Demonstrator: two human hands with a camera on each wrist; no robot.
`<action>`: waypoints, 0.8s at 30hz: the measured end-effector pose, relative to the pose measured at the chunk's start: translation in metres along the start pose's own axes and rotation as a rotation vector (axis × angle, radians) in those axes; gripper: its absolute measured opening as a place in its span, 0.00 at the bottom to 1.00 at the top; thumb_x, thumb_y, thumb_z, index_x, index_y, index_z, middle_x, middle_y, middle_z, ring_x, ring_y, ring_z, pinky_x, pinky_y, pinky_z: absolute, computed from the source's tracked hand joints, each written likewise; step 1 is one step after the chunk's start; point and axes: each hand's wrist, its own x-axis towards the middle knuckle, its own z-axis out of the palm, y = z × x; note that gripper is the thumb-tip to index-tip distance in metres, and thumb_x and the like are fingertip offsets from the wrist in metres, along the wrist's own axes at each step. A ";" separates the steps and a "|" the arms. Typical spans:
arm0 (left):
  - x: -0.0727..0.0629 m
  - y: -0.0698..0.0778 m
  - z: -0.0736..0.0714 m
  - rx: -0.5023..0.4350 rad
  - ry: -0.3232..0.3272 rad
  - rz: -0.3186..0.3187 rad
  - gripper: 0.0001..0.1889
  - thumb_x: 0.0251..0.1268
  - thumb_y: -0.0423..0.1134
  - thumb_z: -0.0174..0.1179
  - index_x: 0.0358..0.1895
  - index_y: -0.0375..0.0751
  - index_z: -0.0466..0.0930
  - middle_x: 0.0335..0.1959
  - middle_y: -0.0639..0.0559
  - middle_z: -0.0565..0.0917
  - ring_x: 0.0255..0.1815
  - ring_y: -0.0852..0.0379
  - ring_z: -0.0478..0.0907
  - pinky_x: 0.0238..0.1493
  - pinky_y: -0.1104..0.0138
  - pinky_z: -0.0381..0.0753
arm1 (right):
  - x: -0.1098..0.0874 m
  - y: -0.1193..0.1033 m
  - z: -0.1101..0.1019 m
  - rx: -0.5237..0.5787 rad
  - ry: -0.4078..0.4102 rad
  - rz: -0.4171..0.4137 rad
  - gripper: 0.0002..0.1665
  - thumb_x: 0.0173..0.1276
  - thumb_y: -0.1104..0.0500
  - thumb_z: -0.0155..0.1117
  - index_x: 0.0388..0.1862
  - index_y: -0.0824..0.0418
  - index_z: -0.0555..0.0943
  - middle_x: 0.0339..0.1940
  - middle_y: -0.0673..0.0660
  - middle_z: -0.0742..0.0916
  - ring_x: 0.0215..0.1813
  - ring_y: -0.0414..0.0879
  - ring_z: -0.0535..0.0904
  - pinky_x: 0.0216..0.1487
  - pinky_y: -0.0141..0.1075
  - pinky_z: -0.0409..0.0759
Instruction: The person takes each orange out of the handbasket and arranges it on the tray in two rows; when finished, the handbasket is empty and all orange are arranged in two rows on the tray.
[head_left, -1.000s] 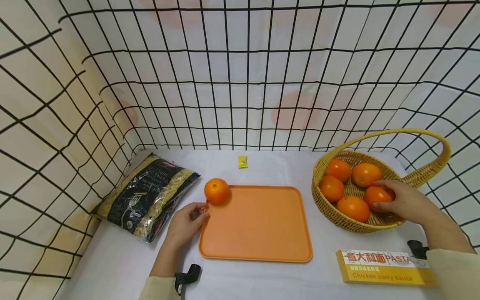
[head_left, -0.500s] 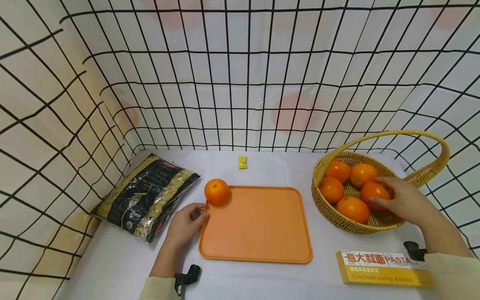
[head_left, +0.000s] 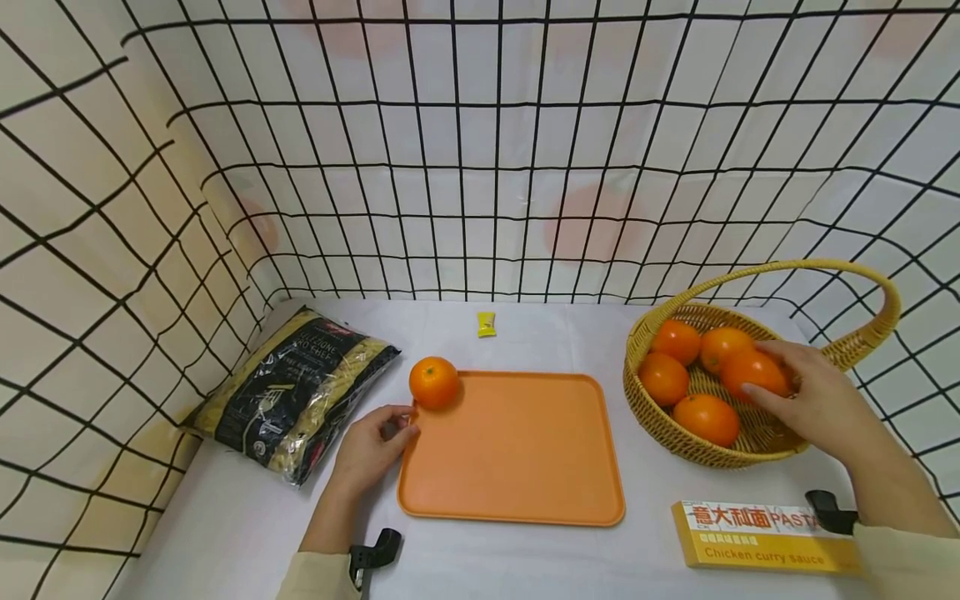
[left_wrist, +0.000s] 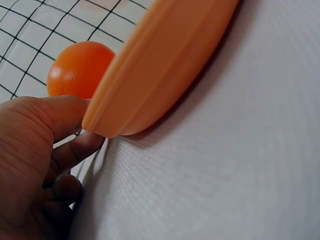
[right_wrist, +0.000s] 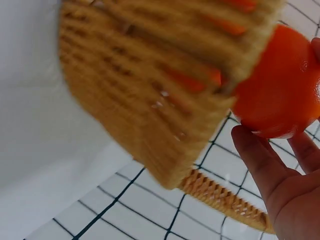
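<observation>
At the tan wicker basket (head_left: 670, 431), the right hand (head_left: 817, 402) grips a round orange fruit (head_left: 753, 375), right of the rectangular orange tray (head_left: 517, 454) the left hand (head_left: 371, 447) pinches.

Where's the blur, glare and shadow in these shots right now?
Right wrist: the basket is blurred, the held fruit has small bright glints. Left wrist: a soft highlight on the orange, a dark shadow under the tray. Head: the pasta box print is readable.

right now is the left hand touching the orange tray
Touching. The left wrist view shows it: the left hand has the edge of the orange tray between its thumb and fingers, with no gap at the thumb.
</observation>
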 end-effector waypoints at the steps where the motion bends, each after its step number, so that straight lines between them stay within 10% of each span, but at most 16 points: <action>1: 0.000 0.000 0.000 0.002 0.000 0.000 0.13 0.63 0.44 0.71 0.50 0.52 0.87 0.36 0.56 0.84 0.34 0.60 0.73 0.38 0.68 0.70 | -0.001 -0.003 -0.001 0.010 0.005 0.004 0.49 0.71 0.36 0.64 0.79 0.62 0.61 0.75 0.78 0.63 0.66 0.78 0.62 0.57 0.76 0.65; 24: 0.000 -0.001 0.000 -0.010 -0.005 -0.003 0.13 0.63 0.43 0.71 0.51 0.51 0.87 0.36 0.56 0.84 0.34 0.60 0.73 0.38 0.68 0.70 | -0.031 -0.069 0.005 0.069 0.158 -0.129 0.47 0.59 0.45 0.79 0.72 0.59 0.70 0.69 0.69 0.70 0.55 0.69 0.73 0.50 0.71 0.75</action>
